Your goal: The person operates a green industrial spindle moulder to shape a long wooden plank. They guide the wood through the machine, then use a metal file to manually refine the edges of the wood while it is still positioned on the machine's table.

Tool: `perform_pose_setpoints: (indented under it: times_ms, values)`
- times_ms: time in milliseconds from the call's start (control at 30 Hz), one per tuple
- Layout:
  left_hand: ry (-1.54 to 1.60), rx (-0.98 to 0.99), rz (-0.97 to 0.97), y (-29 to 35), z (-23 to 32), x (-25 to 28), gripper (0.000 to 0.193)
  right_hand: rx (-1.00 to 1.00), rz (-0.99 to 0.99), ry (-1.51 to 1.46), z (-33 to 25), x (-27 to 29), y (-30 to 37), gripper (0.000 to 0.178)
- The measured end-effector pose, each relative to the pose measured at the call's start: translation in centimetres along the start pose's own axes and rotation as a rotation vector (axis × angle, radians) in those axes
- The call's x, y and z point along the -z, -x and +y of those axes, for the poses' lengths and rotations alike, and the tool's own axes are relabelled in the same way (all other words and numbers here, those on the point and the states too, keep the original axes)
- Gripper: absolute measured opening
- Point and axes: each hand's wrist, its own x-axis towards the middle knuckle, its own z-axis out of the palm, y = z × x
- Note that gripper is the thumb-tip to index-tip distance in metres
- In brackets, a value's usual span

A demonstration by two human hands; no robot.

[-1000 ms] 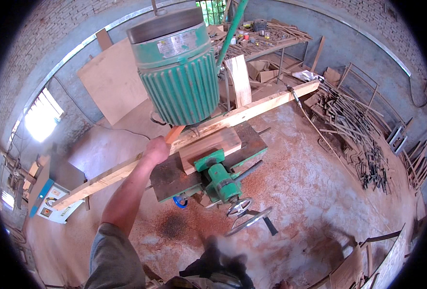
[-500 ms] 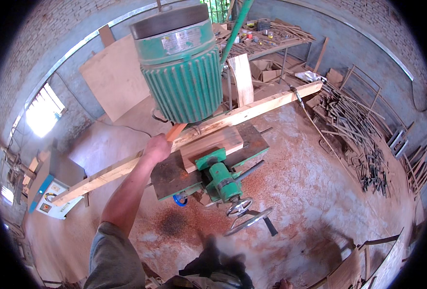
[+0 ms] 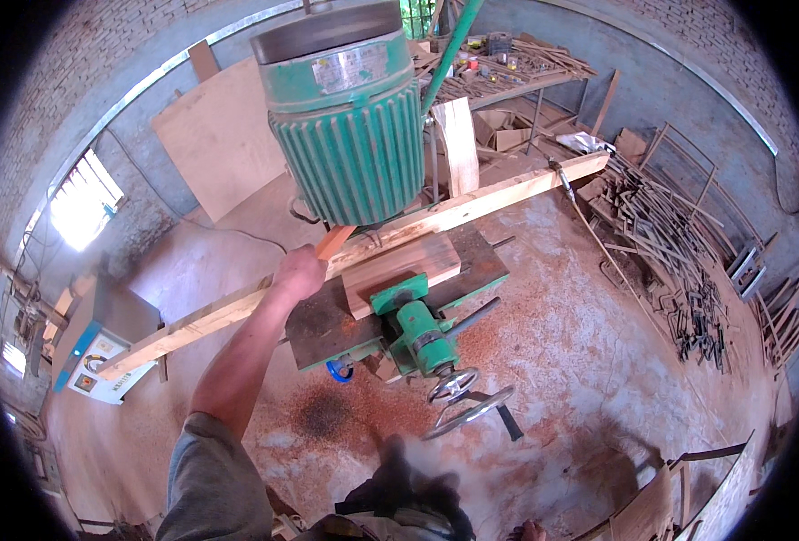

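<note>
A: Surface and room?
B: Left of the left hand point(image 3: 301, 273): a cabinet point(image 3: 115, 335) on dusty floor point(image 3: 192, 388). Right: a table point(image 3: 320, 325) bearing a block point(image 3: 404, 272).
A: Change?
B: Scene shifts slightly; left hand stays clenched around an orange bar point(image 3: 334, 242). Right hand point(image 3: 532, 531), lower right: grip cannot be told.
A: Count?
B: One bar, one block, two handwheels point(image 3: 453, 385).

Left hand point(image 3: 300, 272): green ribbed motor point(image 3: 350, 153) blocks up-right, close in. Long wooden beam point(image 3: 471, 207) crosses at the hand and extends both ways, barring a low pass. To its right, wooden block point(image 3: 404, 266) plus green clamp point(image 3: 424, 341): tight. Upper left: free over floor point(image 3: 205, 270) up to plywood sheet point(image 3: 221, 140). Right hand point(image 3: 530, 530): bare floor ahead, handwheels point(image 3: 454, 386) up-left.
</note>
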Motion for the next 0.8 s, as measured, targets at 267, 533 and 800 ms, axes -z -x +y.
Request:
perform_pose_setpoints:
  times_ms: [267, 533, 800]
  values:
    - [0.013, -0.003, 0.002, -0.5, -0.6, -0.5, 0.03, 0.01, 0.001, -0.044, -0.5, -0.2, 0.9, 0.027]
    - [0.022, -0.026, 0.019, -0.3, -0.5, -0.5, 0.029, 0.032, -0.016, -0.072, -0.4, -0.3, 1.6, 0.029]
    - [-0.003, -0.03, 0.028, -1.2, -1.8, -1.6, 0.029, -0.074, 0.059, -0.043, -1.4, -1.1, 2.7, 0.027]
